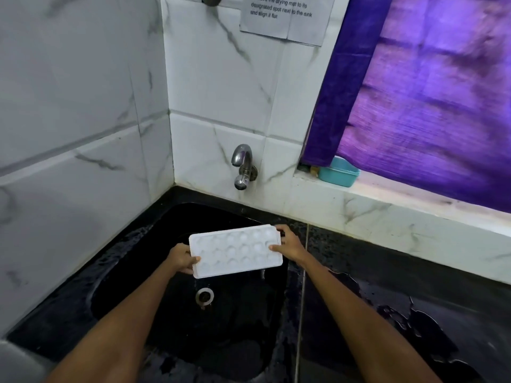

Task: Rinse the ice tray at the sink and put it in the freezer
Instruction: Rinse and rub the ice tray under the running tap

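Observation:
A white ice tray with several round cavities is held level over the black sink, cavities facing up. My left hand grips its left short end. My right hand grips its right short end, thumb on top. The tray hangs above the drain and in front of the metal tap. No water runs from the tap. The freezer is not in view.
A wet black counter lies to the right of the sink. White marble-look tiles cover the walls on the left and behind. A teal tub sits on the window ledge under a purple curtain. A printed paper hangs above.

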The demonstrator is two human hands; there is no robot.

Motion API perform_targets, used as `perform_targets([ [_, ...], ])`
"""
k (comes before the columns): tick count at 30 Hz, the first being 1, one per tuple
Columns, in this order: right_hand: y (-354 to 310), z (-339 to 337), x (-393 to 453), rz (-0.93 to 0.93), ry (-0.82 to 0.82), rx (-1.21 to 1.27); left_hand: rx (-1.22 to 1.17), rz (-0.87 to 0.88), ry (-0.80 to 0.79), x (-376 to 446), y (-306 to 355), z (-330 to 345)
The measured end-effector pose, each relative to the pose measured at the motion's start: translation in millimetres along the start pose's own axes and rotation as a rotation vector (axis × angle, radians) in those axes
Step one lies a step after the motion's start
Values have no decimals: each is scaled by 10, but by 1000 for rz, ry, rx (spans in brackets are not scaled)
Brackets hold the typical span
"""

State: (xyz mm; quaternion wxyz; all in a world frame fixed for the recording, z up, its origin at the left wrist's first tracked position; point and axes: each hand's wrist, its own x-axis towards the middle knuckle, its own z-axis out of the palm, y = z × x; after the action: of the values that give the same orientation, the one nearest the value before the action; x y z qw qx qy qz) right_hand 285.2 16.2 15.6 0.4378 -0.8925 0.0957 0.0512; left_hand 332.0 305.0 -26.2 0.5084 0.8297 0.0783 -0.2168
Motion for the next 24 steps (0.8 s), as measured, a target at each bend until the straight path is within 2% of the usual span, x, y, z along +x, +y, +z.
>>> perform_targets([
  [3, -15, 83, -6, 54, -63, -40, 79, 23, 30, 1, -25, -85],
  [7, -180, 88, 3, -71, 66, -315, 206, 143, 143, -23, 49, -205],
  [10, -490, 25, 11, -202, 245, -389, 221, 333, 395, -34, 223, -298],
  [12, -683, -6, 38, -311, 387, -338, 142, 405, 585, -72, 363, -327],
  [14, -797, 6, 49, -392, 519, -274, 102, 439, 698, -98, 434, -300],
  [16, -764, 49, 53, -378, 550, -249, 152, 423, 697, -136, 385, -259],
  [17, -669, 82, 55, -327, 496, -308, 245, 391, 650, -148, 301, -242],
  [20, -345, 198, -26, -106, 150, -601, 786, 322, 398, -182, -3, -273],
  [21, -293, 200, -71, -87, 98, -630, 907, 327, 335, -192, -39, -316],
  [22, -298, 179, -99, -98, 98, -628, 949, 345, 310, -195, -26, -365],
  [24, -440, 66, -99, -160, 174, -612, 908, 428, 360, -193, 114, -465],
])
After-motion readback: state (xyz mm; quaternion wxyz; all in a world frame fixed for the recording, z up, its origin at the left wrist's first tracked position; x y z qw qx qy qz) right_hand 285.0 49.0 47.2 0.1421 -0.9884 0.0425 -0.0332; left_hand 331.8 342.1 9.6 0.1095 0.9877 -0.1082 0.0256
